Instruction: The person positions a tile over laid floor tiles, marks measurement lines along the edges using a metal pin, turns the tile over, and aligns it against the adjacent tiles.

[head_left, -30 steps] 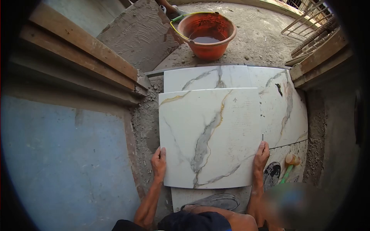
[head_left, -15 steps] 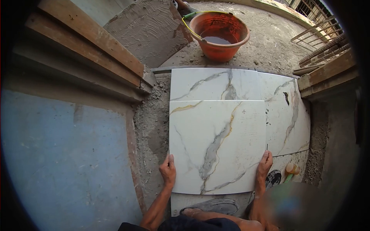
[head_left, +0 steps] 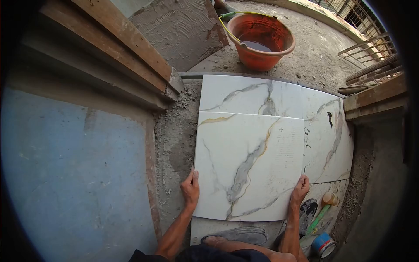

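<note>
A large white marble-patterned tile (head_left: 251, 168) with grey and gold veins lies in front of me, its far part overlapping another white tile (head_left: 238, 94). My left hand (head_left: 190, 187) is closed on its left edge, thumb along the side. On the opposite edge my right hand (head_left: 300, 190) grips it the same way. A thin dark stick-like piece (head_left: 304, 170) pokes up from the right hand's fingers; its kind I cannot make out. How far the fingers reach beneath the tile is hidden.
A mallet (head_left: 323, 209) with a green handle and a blue can (head_left: 323, 244) are at lower right. An orange bucket (head_left: 262, 59) of water stands beyond the tiles. Wooden door frames (head_left: 126, 46) flank both sides. A blue panel (head_left: 74, 170) fills the left.
The view has turned slightly, so the bucket and far tiles appear further right. Both hands keep their hold on the tile. The blue can has come into clear sight at lower right.
</note>
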